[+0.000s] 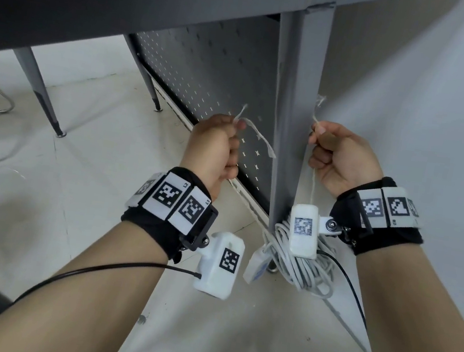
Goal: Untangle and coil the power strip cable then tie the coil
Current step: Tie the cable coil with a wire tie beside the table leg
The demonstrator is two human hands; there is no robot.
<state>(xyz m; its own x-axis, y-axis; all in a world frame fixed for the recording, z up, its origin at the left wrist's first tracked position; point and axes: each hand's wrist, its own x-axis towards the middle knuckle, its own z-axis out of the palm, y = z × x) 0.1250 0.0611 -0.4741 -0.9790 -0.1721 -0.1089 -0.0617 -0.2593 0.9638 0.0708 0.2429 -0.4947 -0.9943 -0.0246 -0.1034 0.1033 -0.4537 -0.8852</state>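
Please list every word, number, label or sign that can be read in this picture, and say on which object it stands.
No readable words or numbers.
Left wristband: square code markers; tiny corner marks too small to read.
Right wristband: the same.
White label by the coiled cable: blue print, too blurred to read.

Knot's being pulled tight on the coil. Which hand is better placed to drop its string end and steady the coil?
Right, probably. The right hand grips its white string end directly above the coiled white power strip cable; the left hand is off to the side, farther from it.
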